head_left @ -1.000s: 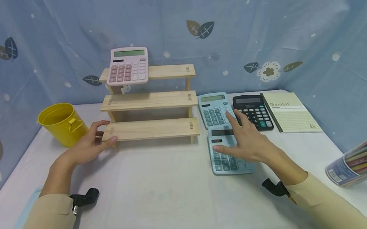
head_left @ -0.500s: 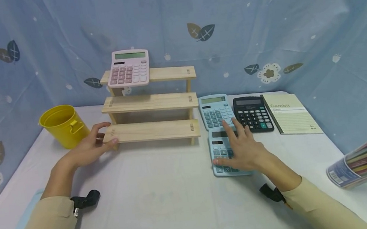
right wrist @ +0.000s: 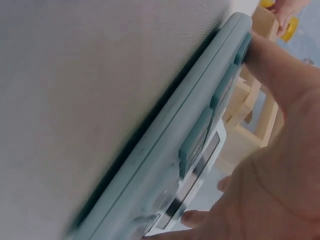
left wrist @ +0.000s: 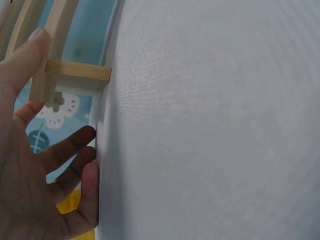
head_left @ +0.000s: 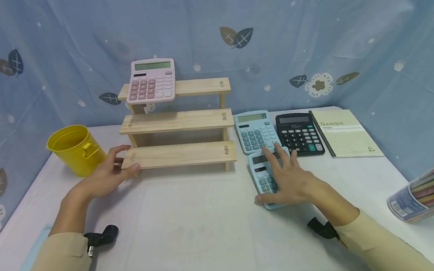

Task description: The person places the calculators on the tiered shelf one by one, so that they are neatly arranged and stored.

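Note:
On the left, my left hand (head_left: 102,174) pinches the end of the lowest board of a three-tier wooden shelf (head_left: 185,155); in the left wrist view the thumb (left wrist: 30,52) lies against the board and the other fingers spread behind. My right hand (head_left: 292,180) lies spread over the nearer light blue calculator (head_left: 263,177), fingers near its display and thumb at its lower left side. That calculator (right wrist: 165,135) sits slightly turned on the cloth, its right part hidden by the hand. Behind it lie another light blue calculator (head_left: 254,133) and a black calculator (head_left: 300,137).
A pink calculator (head_left: 151,82) leans on the top tier. Left of the shelf stands a yellow bucket (head_left: 75,149). On the right are a notebook (head_left: 345,134) and a tub of pencils (head_left: 428,194). A pale blue object (head_left: 33,254) lies partly under the left sleeve.
My right hand has come down and back onto the nearer light blue calculator, which has turned slightly, its lower end shifting right. The left hand stays on the shelf.

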Demonstrator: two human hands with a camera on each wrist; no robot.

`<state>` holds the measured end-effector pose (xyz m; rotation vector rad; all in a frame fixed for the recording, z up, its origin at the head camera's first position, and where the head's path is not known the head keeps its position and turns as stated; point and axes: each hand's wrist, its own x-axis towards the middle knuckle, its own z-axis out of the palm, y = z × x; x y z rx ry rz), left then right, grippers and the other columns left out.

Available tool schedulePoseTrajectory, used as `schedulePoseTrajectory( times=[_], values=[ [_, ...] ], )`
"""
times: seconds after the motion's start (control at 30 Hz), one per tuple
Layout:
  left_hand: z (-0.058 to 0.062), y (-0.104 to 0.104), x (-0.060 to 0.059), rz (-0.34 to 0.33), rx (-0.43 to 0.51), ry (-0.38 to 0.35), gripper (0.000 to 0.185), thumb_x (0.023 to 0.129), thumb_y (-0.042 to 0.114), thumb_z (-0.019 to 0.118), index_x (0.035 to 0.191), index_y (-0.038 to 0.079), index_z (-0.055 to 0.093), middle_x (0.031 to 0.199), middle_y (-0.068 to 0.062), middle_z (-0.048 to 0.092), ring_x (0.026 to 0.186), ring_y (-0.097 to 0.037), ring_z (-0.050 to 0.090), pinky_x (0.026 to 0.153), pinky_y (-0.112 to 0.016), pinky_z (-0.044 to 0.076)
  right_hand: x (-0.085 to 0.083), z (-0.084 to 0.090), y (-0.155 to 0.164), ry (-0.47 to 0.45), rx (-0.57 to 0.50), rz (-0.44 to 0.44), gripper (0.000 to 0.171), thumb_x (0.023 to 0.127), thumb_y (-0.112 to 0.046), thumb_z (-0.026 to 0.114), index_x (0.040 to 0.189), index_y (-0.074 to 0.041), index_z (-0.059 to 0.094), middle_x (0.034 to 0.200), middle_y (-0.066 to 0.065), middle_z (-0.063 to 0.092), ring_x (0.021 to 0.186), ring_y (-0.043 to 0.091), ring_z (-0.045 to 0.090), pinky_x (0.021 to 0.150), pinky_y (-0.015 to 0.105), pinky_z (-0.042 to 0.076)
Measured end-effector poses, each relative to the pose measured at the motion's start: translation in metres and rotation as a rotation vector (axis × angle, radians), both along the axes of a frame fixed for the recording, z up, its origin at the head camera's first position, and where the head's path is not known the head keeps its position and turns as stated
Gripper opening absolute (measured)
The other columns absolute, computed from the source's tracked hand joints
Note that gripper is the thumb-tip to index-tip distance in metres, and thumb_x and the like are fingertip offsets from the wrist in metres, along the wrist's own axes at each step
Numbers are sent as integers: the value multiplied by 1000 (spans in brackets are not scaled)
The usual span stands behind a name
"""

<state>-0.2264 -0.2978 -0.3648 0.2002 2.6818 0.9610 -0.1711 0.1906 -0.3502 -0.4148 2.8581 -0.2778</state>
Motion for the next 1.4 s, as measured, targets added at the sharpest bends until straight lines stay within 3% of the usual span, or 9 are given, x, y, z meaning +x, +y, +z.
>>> schedulePoseTrajectory(
  times=[0.17, 0.37, 0.47, 0.6, 0.83, 0.97, 1.07, 1.17, 1.4],
  values=[
    [2, 0, -1, -8, 14, 12, 90, 98, 65, 55, 162, 26, 4, 153, -30, 36, 135, -47, 45, 107, -67, 40, 1, 3, 9, 31, 44, -17, 134, 75, -73, 76, 165, -22, -11, 169, 25, -4, 129, 72, 39, 59, 58, 56],
    [1, -1, -1, -10, 9, 1, 91, 98, 65, 55, 162, 26, 4, 154, -30, 35, 135, -48, 44, 103, -64, 46, 1, 2, 19, 49, 1, -19, 134, 73, -57, 83, 165, -22, -9, 168, 23, 2, 123, 70, 44, 56, 55, 53],
    [0, -1, -1, -10, 10, 1, 90, 98, 65, 55, 162, 26, 4, 153, -30, 36, 135, -48, 44, 104, -64, 45, 2, 0, 22, 86, -46, -15, 136, 71, -54, 83, 164, -21, -10, 168, 23, 6, 123, 65, 47, 61, 57, 54],
    [0, -1, -2, -15, 18, 19, 89, 99, 62, 56, 162, 25, 5, 151, -32, 38, 134, -48, 46, 108, -67, 39, 3, 2, 23, 151, -121, -2, 139, 70, -50, 85, 164, -21, -14, 166, 24, 13, 126, 61, 47, 76, 68, 53],
    [-1, -1, -2, -9, 10, 16, 89, 99, 63, 56, 162, 25, 5, 151, -32, 38, 135, -48, 46, 109, -68, 38, 2, 9, 27, 202, -240, -9, 140, 71, -45, 86, 163, -25, -18, 156, 27, 23, 116, 47, 49, 77, 61, 53],
    [-1, -2, -1, -4, 7, 8, 90, 98, 65, 55, 162, 26, 5, 152, -31, 37, 135, -48, 45, 106, -67, 41, -1, 15, 29, 200, -320, 14, 141, 73, -44, 87, 162, -25, -21, 160, 30, 16, 130, 49, 42, 98, 71, 44],
    [-1, -2, -1, -6, 14, 16, 90, 98, 64, 56, 162, 26, 5, 152, -31, 38, 135, -48, 45, 107, -67, 41, -3, 18, 30, 187, -400, 32, 144, 73, -41, 89, 160, -27, -24, 167, 24, 5, 142, 49, 31, 107, 73, 36],
    [-2, -1, -1, -8, 22, 27, 90, 99, 63, 56, 162, 24, 7, 151, -31, 39, 135, -47, 46, 110, -68, 37, -4, 20, 30, 163, -487, 45, 145, 73, -36, 90, 159, -30, -27, 171, 15, -5, 145, 46, 27, 109, 71, 33],
    [-2, -1, 0, -3, 17, 26, 91, 98, 64, 56, 162, 24, 7, 151, -30, 40, 134, -46, 48, 107, -67, 40, -7, 25, 25, 135, -613, 85, 140, 75, -31, 90, 159, -39, -22, 172, 10, -3, 137, 40, 34, 104, 63, 37]
  ],
)
